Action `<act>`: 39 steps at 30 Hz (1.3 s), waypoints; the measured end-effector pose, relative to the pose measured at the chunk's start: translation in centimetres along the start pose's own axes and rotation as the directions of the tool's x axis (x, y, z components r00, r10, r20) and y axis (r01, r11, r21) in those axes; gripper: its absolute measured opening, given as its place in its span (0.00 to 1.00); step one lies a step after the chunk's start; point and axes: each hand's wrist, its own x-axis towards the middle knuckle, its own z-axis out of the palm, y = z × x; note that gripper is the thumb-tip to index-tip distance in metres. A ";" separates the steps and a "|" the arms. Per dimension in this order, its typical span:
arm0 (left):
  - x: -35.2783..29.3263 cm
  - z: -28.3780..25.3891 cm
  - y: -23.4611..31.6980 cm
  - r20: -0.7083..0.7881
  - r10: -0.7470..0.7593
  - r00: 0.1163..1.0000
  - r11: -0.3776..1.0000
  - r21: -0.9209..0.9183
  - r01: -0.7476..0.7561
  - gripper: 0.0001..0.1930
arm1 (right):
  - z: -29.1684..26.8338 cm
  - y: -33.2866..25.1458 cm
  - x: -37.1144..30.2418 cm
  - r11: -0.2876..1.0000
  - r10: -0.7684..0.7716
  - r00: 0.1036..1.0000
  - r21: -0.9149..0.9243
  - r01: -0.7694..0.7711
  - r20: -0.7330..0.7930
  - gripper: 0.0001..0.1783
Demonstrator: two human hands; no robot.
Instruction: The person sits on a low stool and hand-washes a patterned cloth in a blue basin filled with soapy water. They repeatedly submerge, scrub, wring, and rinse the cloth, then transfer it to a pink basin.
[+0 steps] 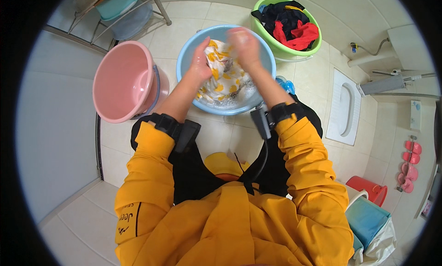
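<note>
In a blue basin (184,47) with soapy water lies a wet white cloth with yellow patches (221,75), bunched up on the near side. My left hand (200,62) grips the cloth's upper left edge, thumb toward me. At the cloth's upper right is my right hand (247,49), smeared by motion, so its fingers and whatever they may hold are unclear. White suds (248,92) float along the basin's right and near sides.
A pink bucket (120,82) stands left of the basin. Behind it on the right is a green bucket (294,53) full of dark and red clothes. A squat toilet (344,107) is set in the floor at right. A rack (159,8) with basins stands at far left.
</note>
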 end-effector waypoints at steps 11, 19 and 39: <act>2.0 -0.9 -4.1 -0.290 0.170 0.942 0.968 0.228 -0.104 0.14 | 1.8 0.7 -0.8 0.763 -0.239 0.946 -0.561 0.322 0.219 0.14; 1.8 0.2 -3.0 -0.081 -0.031 0.996 0.996 0.086 0.038 0.11 | 0.2 2.8 0.5 0.752 0.014 0.998 -0.658 0.028 0.059 0.18; -2.1 2.0 2.4 0.125 0.183 0.975 0.814 0.537 -0.222 0.11 | -4.7 2.3 0.6 0.778 0.570 0.513 -0.222 -0.588 0.642 0.26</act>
